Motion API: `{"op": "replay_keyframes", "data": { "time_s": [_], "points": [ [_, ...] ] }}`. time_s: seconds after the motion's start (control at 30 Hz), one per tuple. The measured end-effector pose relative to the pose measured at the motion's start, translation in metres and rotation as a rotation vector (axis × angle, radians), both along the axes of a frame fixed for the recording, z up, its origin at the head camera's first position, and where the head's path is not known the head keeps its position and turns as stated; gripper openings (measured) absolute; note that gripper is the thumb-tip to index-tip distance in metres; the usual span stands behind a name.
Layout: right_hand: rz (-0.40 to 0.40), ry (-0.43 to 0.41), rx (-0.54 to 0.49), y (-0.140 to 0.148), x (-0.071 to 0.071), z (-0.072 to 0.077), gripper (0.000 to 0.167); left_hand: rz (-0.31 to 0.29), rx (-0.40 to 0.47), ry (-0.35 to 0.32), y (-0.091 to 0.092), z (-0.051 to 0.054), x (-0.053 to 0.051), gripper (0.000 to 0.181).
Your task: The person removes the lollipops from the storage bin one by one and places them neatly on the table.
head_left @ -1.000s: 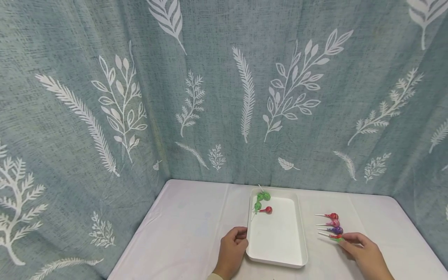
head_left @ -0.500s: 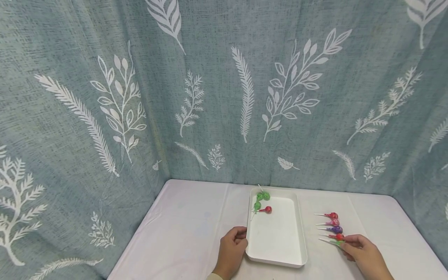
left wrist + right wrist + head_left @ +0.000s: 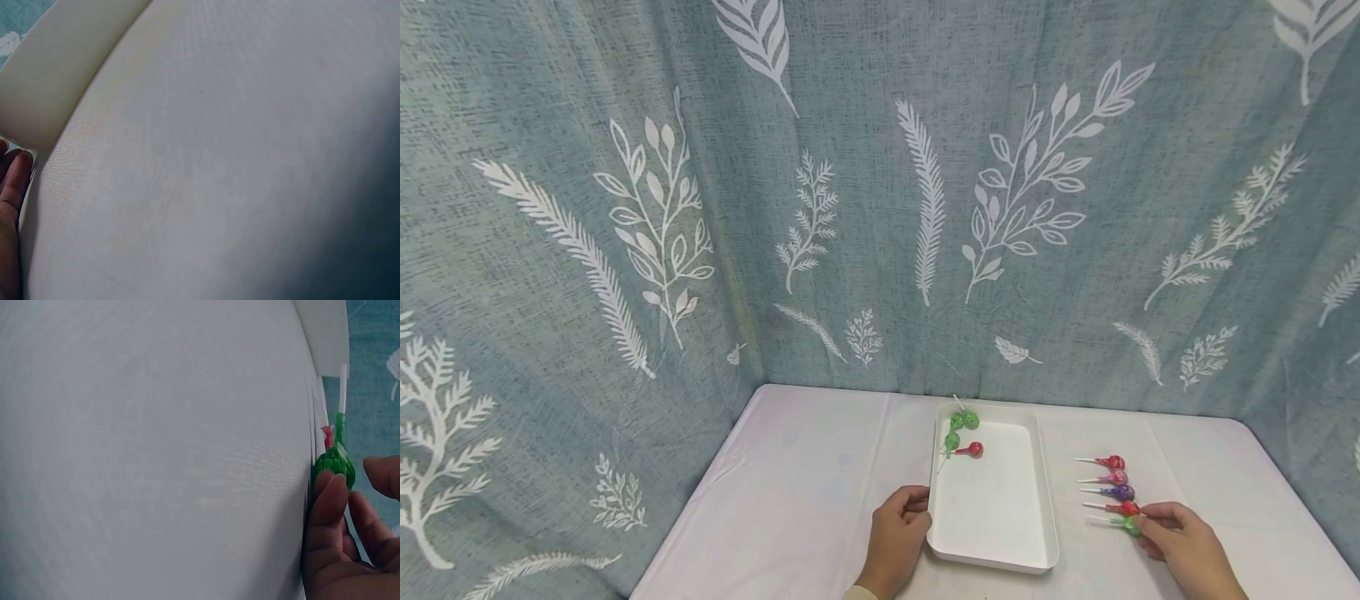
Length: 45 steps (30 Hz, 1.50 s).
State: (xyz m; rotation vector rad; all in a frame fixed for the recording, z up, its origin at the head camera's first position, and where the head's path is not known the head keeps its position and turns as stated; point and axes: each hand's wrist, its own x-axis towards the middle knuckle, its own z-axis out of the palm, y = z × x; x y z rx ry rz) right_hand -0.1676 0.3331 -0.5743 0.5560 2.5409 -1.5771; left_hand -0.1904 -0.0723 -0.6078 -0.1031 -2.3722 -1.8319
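My left hand [image 3: 897, 533] holds the near left side of a shallow white tray [image 3: 1047, 500]; its fingertips reach the rim. Three green lollipops [image 3: 952, 440] and a red lollipop [image 3: 975, 449] lie in the tray's far left corner. On the right, my right hand [image 3: 1187, 542] has its fingertips at the head of a green lollipop [image 3: 334, 464], whose white stick points toward the tray. In the right wrist view, one finger stands apart from the candy. Beside it, a red-orange lollipop [image 3: 1123, 507], a purple lollipop [image 3: 1122, 492], a pink lollipop [image 3: 1117, 477] and a red lollipop [image 3: 1116, 462] form a row.
A white cloth [image 3: 820, 467] covers the table. Behind it and at the sides hangs a blue-green curtain [image 3: 865, 208] with white leaf patterns. The tray's raised wall [image 3: 62, 69] also shows in the left wrist view.
My right hand has shifted slightly nearer and right with the green lollipop, parting it from the red-orange one it overlapped. The lollipop's stick has turned more parallel to the row. My left hand stays put.
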Motion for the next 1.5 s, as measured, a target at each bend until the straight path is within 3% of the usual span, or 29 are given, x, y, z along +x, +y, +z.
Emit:
{"op": "replay_keyframes", "data": {
  "time_s": [0.23, 0.77, 1.23, 1.5],
  "points": [
    [-0.008, -0.03, 0.017, 0.004, 0.0, -0.001, 0.051, 0.004, -0.023, -0.016, -0.001, -0.003, -0.004, 0.035],
    [-0.028, -0.023, 0.011, 0.007, -0.004, 0.009, 0.047, -0.015, 0.027, 0.004, -0.002, -0.001, -0.001, 0.035],
    [-0.031, 0.054, 0.036, 0.001, -0.013, 0.022, 0.047, -0.018, 0.03, 0.004, -0.001, -0.001, 0.0, 0.035],
    [0.016, 0.125, 0.023, -0.011, -0.018, 0.034, 0.046, -0.01, 0.019, 0.004, -0.001, -0.001, 0.0, 0.035]
  ]
}}
